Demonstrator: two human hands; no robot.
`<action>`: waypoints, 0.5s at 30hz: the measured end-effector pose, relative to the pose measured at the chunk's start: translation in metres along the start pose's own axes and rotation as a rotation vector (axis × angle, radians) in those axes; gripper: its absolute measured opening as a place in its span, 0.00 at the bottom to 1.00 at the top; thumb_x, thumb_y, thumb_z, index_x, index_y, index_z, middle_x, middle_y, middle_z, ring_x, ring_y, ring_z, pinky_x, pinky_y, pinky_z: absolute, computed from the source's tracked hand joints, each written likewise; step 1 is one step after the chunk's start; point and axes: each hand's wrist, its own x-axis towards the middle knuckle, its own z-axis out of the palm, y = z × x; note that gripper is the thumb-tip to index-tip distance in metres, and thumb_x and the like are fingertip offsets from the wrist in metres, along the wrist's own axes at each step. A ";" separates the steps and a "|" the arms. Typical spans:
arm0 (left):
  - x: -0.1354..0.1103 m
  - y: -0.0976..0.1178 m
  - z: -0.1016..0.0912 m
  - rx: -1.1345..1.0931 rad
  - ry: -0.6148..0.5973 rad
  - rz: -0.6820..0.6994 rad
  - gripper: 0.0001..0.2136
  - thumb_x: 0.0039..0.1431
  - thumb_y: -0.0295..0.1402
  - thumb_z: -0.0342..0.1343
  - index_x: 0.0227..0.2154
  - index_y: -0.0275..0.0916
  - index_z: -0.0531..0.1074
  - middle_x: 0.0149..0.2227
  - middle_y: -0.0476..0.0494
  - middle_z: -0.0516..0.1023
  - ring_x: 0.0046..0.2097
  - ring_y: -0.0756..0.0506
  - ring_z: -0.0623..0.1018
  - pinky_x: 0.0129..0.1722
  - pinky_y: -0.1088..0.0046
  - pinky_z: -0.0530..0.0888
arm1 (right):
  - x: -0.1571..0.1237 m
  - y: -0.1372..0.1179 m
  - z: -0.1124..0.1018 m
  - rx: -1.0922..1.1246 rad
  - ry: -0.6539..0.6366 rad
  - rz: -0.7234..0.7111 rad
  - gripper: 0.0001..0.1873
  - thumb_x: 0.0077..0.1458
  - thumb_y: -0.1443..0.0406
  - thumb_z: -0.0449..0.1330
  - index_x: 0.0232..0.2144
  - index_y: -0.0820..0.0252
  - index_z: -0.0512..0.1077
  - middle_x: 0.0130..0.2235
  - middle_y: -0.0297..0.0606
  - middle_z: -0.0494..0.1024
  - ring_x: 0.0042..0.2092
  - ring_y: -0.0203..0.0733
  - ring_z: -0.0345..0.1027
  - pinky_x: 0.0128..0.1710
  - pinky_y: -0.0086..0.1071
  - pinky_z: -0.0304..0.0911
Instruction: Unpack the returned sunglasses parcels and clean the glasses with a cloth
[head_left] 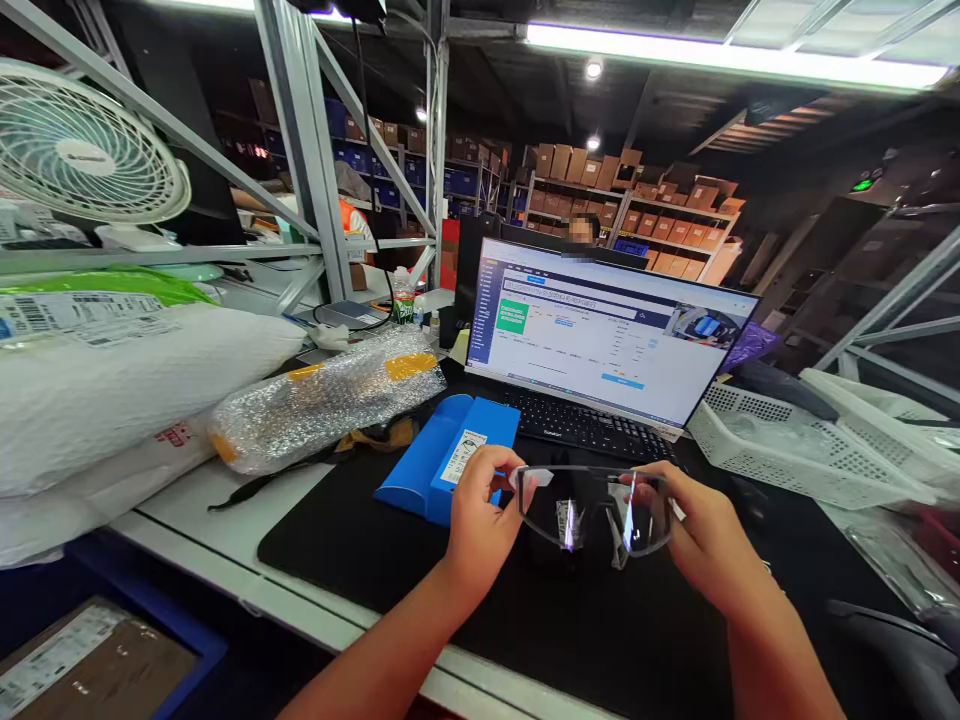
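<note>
Through the head camera I see a warehouse room, with shelves [621,212] of brown cartons [585,165] at 12 o'clock and a white counter [217,535] below, partly covered by a black mat [585,630].

I set the middle of my dial on the glasses [592,515]. At 2 to 3 o'clock stands a white perforated basket [787,470] with clear plastic wrapping inside; a second white basket [892,440] sits just beyond it. Down between 8 and 9 o'clock, a blue bin [214,650] carries a brown package [142,665] with a white label. At 10 o'clock, blue packaging [420,460] lies on the mat, labelled; I can't tell what is in it.

The glasses are held up in front of me above the mat, between both hands. My left hand [484,510], at 9 o'clock, is closed in a pinch on one end of the frame. My right hand [697,525], at 3 o'clock, pinches the other end, fingers bent around it. The lenses span the gap between them.
</note>
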 end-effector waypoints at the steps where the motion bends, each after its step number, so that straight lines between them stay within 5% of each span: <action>1: -0.001 -0.001 0.001 0.033 -0.033 0.002 0.09 0.64 0.38 0.58 0.33 0.40 0.69 0.33 0.47 0.70 0.34 0.49 0.72 0.33 0.75 0.72 | 0.000 0.000 0.000 -0.003 -0.023 0.002 0.13 0.70 0.57 0.50 0.43 0.53 0.72 0.35 0.36 0.80 0.34 0.42 0.74 0.33 0.34 0.68; 6: -0.013 -0.003 0.008 -0.113 -0.200 0.026 0.11 0.66 0.38 0.55 0.30 0.41 0.64 0.32 0.48 0.67 0.33 0.49 0.68 0.31 0.74 0.68 | -0.002 0.010 -0.003 0.006 -0.025 0.022 0.14 0.69 0.55 0.51 0.40 0.52 0.74 0.33 0.36 0.80 0.32 0.42 0.75 0.32 0.32 0.69; 15: -0.037 -0.002 0.019 -0.625 -0.242 -0.061 0.10 0.65 0.33 0.56 0.32 0.41 0.60 0.40 0.48 0.65 0.24 0.57 0.73 0.20 0.79 0.71 | 0.004 0.018 -0.008 0.162 -0.228 0.015 0.12 0.63 0.54 0.59 0.37 0.52 0.77 0.35 0.39 0.81 0.35 0.47 0.76 0.32 0.34 0.71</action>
